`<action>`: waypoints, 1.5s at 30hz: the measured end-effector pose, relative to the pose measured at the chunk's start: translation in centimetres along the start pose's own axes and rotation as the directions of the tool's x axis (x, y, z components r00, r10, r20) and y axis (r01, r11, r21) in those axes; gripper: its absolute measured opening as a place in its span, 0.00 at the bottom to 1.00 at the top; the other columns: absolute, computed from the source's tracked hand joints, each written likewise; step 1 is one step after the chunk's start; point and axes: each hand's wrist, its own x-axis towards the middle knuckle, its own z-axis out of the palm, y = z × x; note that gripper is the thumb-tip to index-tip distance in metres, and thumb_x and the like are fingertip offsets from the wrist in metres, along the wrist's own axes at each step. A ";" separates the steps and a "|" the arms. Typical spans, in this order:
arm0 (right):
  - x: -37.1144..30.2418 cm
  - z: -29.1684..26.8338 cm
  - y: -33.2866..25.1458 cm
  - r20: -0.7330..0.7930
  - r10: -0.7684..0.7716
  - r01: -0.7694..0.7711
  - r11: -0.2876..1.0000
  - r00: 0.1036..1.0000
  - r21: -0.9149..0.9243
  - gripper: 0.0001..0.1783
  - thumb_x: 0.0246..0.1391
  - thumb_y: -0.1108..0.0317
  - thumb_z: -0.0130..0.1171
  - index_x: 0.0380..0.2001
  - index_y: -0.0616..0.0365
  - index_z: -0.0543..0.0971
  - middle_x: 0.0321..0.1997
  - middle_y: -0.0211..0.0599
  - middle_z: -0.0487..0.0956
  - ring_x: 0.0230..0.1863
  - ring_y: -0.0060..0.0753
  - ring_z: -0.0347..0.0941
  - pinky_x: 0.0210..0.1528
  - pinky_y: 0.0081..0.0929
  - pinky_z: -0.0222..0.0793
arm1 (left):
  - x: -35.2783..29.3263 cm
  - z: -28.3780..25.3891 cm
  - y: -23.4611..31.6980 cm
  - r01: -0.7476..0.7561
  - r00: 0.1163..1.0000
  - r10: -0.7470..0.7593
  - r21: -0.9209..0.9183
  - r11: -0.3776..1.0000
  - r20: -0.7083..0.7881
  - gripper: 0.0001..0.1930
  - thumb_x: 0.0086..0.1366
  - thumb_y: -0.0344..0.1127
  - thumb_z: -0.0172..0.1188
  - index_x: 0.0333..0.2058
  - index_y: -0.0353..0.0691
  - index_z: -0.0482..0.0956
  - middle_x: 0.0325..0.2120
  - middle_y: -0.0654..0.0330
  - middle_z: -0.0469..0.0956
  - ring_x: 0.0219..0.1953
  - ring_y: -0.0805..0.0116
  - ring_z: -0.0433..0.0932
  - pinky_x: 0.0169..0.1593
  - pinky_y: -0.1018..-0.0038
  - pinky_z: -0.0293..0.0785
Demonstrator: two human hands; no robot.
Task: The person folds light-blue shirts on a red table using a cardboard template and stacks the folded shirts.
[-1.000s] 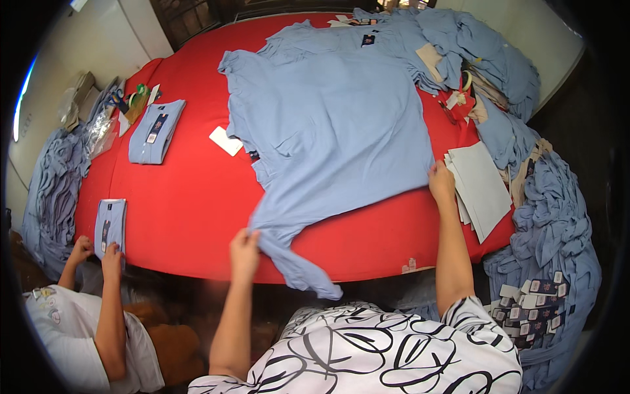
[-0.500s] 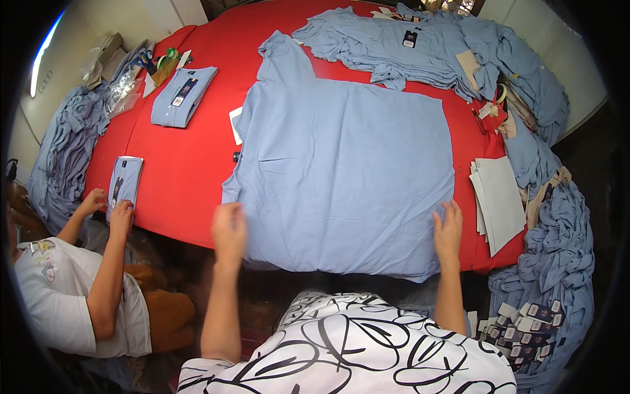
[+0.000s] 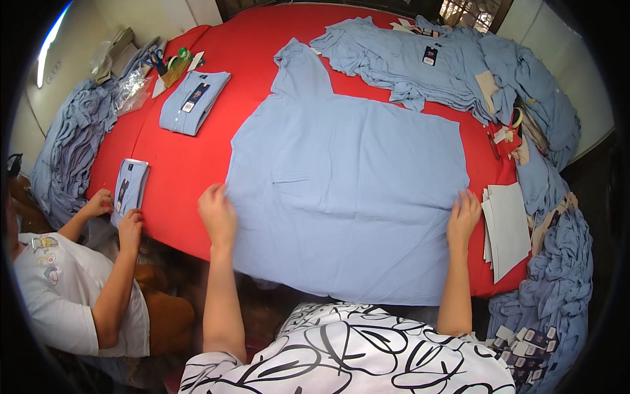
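Note:
A light blue shirt (image 3: 354, 177) lies spread over the red table, one sleeve stretched toward the far side and its near edge hanging over the table's front. My left hand (image 3: 218, 213) is at the shirt's left edge, fingertips pinched on the cloth. At the opposite edge, my right hand (image 3: 464, 213) has its fingers bent and closed on the fabric. Small creases run across the cloth between the hands.
Folded shirts (image 3: 195, 102) with tags lie at left, where a co-worker's hands (image 3: 131, 223) handle another folded shirt (image 3: 131, 187). White card sheets (image 3: 506, 230) lie right of my shirt. Blue shirts are piled at the back right (image 3: 420, 62); loose tags (image 3: 528, 351) lie at lower right.
The shirt's left edge has been drawn out to the left, covering the white card and dark item that showed beside it. My left hand has moved up along that edge.

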 end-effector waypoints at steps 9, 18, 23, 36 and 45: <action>21.8 12.5 -1.1 0.176 0.042 0.002 0.970 0.984 -0.243 0.38 0.65 0.38 0.37 0.71 0.48 0.57 0.76 0.42 0.52 0.77 0.47 0.42 0.75 0.51 0.32 | 21.4 14.1 4.9 -0.418 0.872 0.409 -0.023 0.908 0.268 0.24 0.72 0.48 0.46 0.65 0.56 0.65 0.68 0.62 0.59 0.71 0.56 0.51 0.72 0.59 0.46; 30.2 14.5 -1.0 0.237 0.082 0.008 0.934 0.968 -0.356 0.41 0.65 0.35 0.30 0.69 0.54 0.58 0.75 0.44 0.53 0.76 0.50 0.43 0.74 0.59 0.31 | 28.8 20.3 8.1 -0.385 0.903 0.353 0.097 0.918 0.247 0.30 0.70 0.59 0.43 0.67 0.59 0.62 0.70 0.62 0.55 0.73 0.56 0.48 0.73 0.55 0.40; 17.6 10.6 -8.7 -0.037 -0.093 0.077 0.947 0.995 -0.311 0.29 0.62 0.54 0.52 0.63 0.53 0.68 0.74 0.46 0.56 0.74 0.56 0.47 0.69 0.71 0.31 | 22.2 13.9 5.1 -0.443 0.894 0.438 0.035 0.896 0.093 0.23 0.67 0.37 0.56 0.60 0.38 0.71 0.64 0.48 0.64 0.67 0.46 0.59 0.69 0.55 0.53; -11.0 -0.4 1.4 -0.001 0.244 -0.239 0.951 0.970 -0.194 0.29 0.64 0.61 0.49 0.65 0.59 0.64 0.72 0.49 0.59 0.74 0.51 0.50 0.73 0.52 0.39 | 4.3 7.3 -0.8 -0.313 0.932 0.302 0.026 0.949 0.198 0.24 0.72 0.38 0.49 0.65 0.43 0.65 0.68 0.54 0.59 0.71 0.52 0.51 0.71 0.56 0.47; -5.3 -5.5 12.4 -0.323 0.429 -0.531 0.758 0.843 -0.379 0.33 0.62 0.57 0.52 0.69 0.51 0.60 0.75 0.42 0.54 0.75 0.53 0.45 0.72 0.61 0.38 | -2.9 2.5 -3.0 0.023 0.994 -0.003 0.186 0.982 -0.107 0.17 0.67 0.37 0.58 0.50 0.34 0.75 0.45 0.50 0.75 0.48 0.52 0.72 0.53 0.60 0.67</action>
